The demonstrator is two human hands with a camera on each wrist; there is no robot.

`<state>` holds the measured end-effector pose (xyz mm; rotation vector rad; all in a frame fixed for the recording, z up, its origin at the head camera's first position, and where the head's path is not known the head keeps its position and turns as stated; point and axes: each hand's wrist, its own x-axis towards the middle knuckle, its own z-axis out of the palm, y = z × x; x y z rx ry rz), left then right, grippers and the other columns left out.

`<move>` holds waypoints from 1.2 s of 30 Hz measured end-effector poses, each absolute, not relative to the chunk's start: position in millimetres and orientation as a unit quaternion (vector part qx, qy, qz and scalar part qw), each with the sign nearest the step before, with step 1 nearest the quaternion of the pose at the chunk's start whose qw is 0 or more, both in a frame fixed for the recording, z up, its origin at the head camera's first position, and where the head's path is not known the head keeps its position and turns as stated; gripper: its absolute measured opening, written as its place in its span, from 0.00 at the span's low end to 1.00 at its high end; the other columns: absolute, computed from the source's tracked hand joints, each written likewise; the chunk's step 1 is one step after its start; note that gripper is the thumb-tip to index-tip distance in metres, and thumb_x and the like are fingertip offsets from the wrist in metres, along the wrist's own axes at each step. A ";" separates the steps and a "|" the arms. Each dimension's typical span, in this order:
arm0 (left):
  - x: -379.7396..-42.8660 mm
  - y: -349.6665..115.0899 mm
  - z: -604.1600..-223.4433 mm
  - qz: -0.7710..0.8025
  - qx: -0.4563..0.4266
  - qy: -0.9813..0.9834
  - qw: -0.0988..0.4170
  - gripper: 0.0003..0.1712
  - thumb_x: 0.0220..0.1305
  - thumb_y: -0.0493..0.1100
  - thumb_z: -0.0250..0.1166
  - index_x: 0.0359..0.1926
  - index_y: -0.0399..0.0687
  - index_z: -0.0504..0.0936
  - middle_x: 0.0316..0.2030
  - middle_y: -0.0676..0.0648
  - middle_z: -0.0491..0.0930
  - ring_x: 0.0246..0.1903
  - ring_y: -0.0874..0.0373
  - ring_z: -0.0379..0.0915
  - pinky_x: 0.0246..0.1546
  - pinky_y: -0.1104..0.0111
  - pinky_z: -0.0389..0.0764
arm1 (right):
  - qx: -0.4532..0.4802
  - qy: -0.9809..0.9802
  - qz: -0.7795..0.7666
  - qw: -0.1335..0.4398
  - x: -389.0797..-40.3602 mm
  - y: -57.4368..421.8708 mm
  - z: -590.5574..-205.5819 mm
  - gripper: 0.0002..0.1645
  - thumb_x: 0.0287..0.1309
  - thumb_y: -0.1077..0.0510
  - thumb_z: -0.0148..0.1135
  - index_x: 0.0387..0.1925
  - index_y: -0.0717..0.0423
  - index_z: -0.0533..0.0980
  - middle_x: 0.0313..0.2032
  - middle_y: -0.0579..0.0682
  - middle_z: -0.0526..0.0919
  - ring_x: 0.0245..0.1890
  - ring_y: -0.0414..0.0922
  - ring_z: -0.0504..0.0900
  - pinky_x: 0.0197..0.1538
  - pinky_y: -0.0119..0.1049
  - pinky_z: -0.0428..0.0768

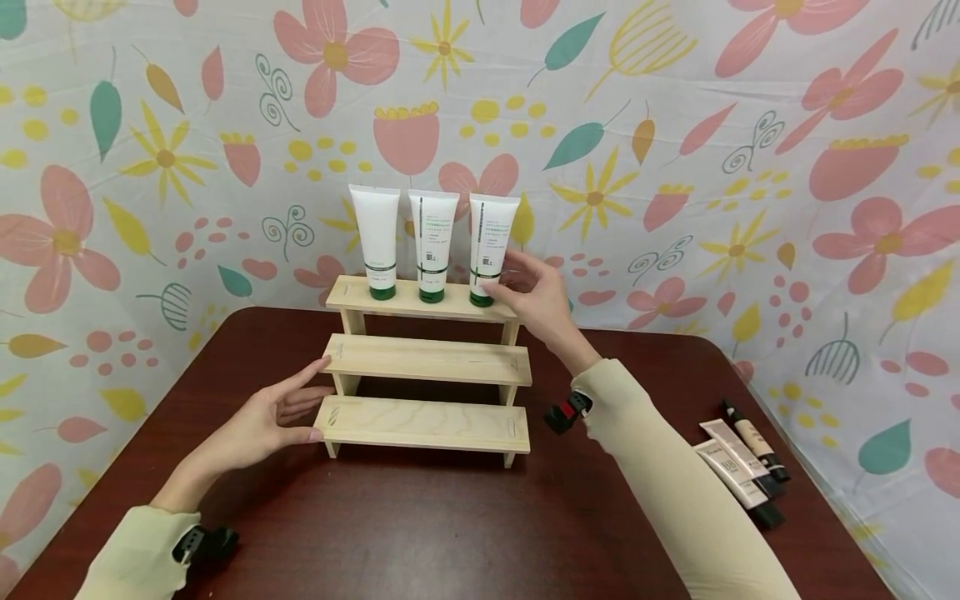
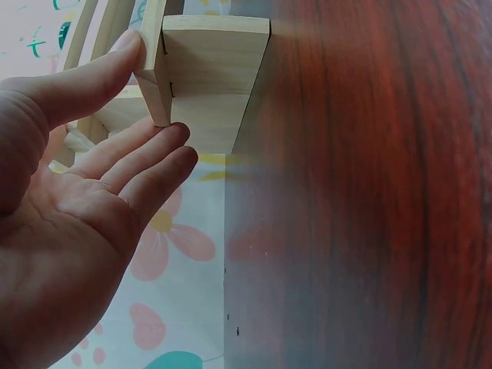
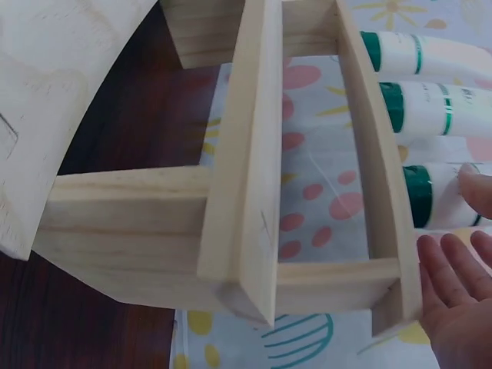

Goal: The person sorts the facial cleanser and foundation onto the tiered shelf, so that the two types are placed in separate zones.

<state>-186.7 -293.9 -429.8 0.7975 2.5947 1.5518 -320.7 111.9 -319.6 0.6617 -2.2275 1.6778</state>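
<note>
A three-step light wooden display stand [image 1: 427,421] stands on the dark table. Three white tubes with green caps stand cap-down in a row on its top step: a left tube [image 1: 378,233], a middle tube [image 1: 432,242] and a right tube [image 1: 492,237]. My right hand [image 1: 540,300] holds the right tube low on its right side, thumb on the front, other fingers behind or beside it. At the stand's left end, my left hand [image 1: 258,421] touches the lower steps with fairly straight fingers and thumb; its palm [image 2: 69,254] faces the left wrist camera.
At the table's right side lie two pinkish-beige tubes with black caps, the nearer one a BB tube [image 1: 731,473], beside a slim beige tube [image 1: 753,440] with black ends. A flower-patterned cloth [image 1: 600,67] hangs behind the reddish-brown table [image 1: 450,533].
</note>
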 end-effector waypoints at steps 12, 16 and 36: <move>-187.3 -292.2 -429.8 0.502 0.257 0.826 0.015 0.59 0.61 0.32 0.77 0.85 0.52 0.53 0.68 0.31 0.74 0.66 0.34 0.72 0.59 0.47 0.77 | 0.257 -0.786 0.544 0.146 -286.3 155.2 -317.0 0.31 0.62 0.65 0.76 0.67 0.60 0.79 0.54 0.63 0.85 0.50 0.57 0.86 0.59 0.49 0.82; -186.1 -291.6 -428.6 0.497 0.257 0.829 0.012 0.59 0.61 0.33 0.78 0.85 0.51 0.53 0.69 0.31 0.73 0.66 0.34 0.73 0.59 0.48 0.77 | 0.256 -0.811 0.511 0.124 -271.0 174.4 -317.2 0.32 0.63 0.61 0.76 0.68 0.54 0.79 0.56 0.59 0.85 0.51 0.54 0.86 0.59 0.47 0.81; -186.4 -294.2 -431.0 0.493 0.257 0.831 0.005 0.59 0.60 0.31 0.78 0.85 0.50 0.53 0.68 0.31 0.74 0.65 0.38 0.75 0.58 0.68 0.79 | 0.223 -0.886 0.380 0.142 -210.3 296.2 -363.0 0.27 0.63 0.63 0.76 0.63 0.53 0.81 0.50 0.50 0.87 0.44 0.42 0.87 0.49 0.26 0.79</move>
